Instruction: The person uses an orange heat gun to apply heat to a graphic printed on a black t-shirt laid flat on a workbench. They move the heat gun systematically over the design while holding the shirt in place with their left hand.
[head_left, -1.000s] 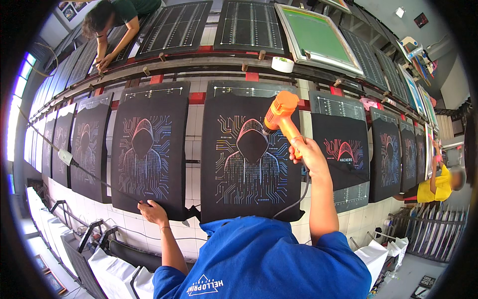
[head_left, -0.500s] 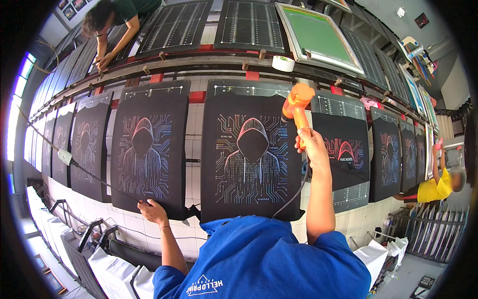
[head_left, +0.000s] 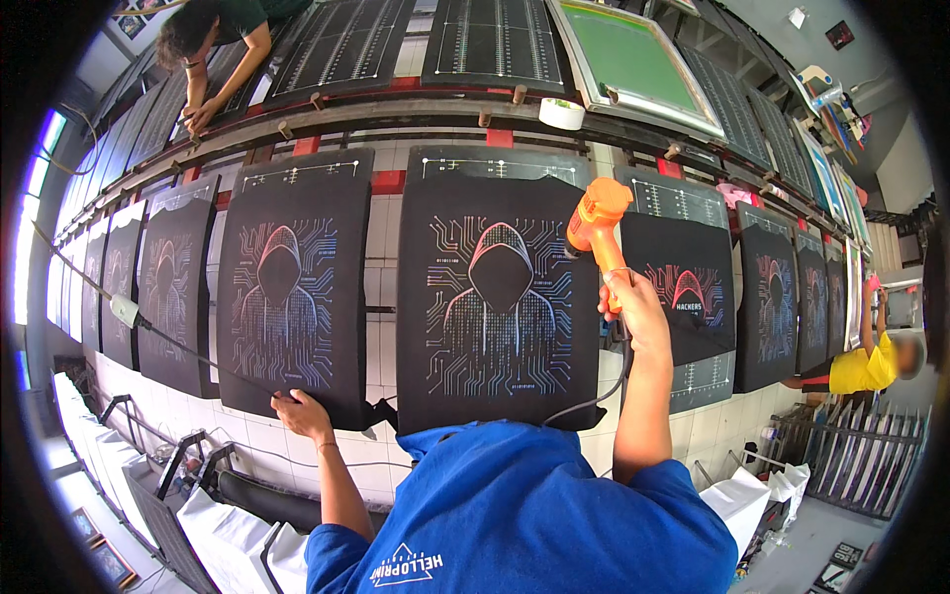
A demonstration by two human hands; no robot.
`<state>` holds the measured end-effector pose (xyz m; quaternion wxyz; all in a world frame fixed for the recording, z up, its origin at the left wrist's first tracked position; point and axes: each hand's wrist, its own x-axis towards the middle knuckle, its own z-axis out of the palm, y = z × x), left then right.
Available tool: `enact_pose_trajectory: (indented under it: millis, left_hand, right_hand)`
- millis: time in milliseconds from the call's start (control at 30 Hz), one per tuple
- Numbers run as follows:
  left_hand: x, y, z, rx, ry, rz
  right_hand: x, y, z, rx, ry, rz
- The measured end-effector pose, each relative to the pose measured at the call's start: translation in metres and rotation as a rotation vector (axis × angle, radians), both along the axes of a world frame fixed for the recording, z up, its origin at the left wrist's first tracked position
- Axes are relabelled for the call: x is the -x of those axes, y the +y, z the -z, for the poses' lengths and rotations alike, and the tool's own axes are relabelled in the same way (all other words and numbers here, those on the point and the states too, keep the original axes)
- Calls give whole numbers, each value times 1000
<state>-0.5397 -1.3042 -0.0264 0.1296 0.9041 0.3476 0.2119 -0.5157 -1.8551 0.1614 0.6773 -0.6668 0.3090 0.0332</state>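
My right hand (head_left: 639, 305) is wrapped round the handle of an orange heat gun (head_left: 600, 210). Its nozzle points left, above the right side of a black T-shirt (head_left: 500, 396) spread on a board. That shirt carries a hooded figure among circuit lines. My left hand (head_left: 302, 414) is closed on a dark power cable (head_left: 213, 366), by the lower edge of another black shirt (head_left: 282, 342) with the same print. The cable runs up left to a white plug connector (head_left: 126, 311). From the heat gun, its cord (head_left: 584, 406) drops beside my right forearm.
Right of the gun lies a black shirt (head_left: 683, 262) with a smaller red print. Behind runs a dark rail (head_left: 396, 129) holding a white tape roll (head_left: 562, 114); beyond it are boards and a green screen frame (head_left: 633, 59). One person leans in far left; another, in yellow (head_left: 863, 369), is at right.
My right hand and the heat gun have shifted a little down and to the right, toward me. My left hand stays on the cable almost unmoved.
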Motion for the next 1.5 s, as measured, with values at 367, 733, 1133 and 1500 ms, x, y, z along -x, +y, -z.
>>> enact_pose_trajectory:
  millis: [367,733,1133,1500]
  left_hand:
    - [0,2,2,-27,13,7]
    - [0,2,2,11,8,-4]
    - [0,3,2,16,42,-18]
    - [-1,-1,-4,43,13,-17]
  right_hand:
    - [4,5,1,-65,-38,-8]
    - [-5,19,-10,-110,24,-135]
    - [18,33,-10,-88,11,-161]
    - [-28,48,-3,-87,-48,-219]
